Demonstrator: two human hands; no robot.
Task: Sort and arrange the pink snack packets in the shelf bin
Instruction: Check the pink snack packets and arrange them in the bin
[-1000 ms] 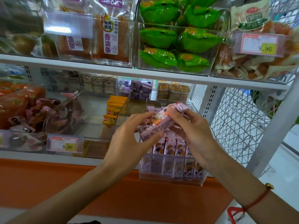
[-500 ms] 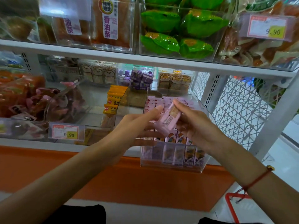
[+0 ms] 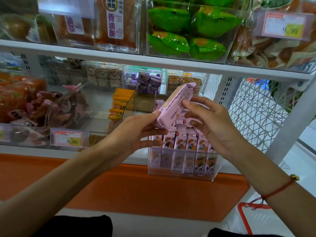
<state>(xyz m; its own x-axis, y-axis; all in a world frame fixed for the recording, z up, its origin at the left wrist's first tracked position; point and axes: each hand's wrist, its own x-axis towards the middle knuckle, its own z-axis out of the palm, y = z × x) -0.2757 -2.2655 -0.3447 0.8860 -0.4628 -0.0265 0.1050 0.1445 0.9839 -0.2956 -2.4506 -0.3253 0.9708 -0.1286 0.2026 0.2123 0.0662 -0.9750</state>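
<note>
Left hand (image 3: 130, 134) pinched the low end of the pink packet (image 3: 174, 106), thumb on top. Right hand (image 3: 215, 127) nipped its upper edge, other fingers loose, just above the bin (image 3: 181, 173).

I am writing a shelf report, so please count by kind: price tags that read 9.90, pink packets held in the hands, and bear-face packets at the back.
9.90 price tags: 2
pink packet, held by left hand and right hand: 1
bear-face packets: 3
Total: 6
</note>
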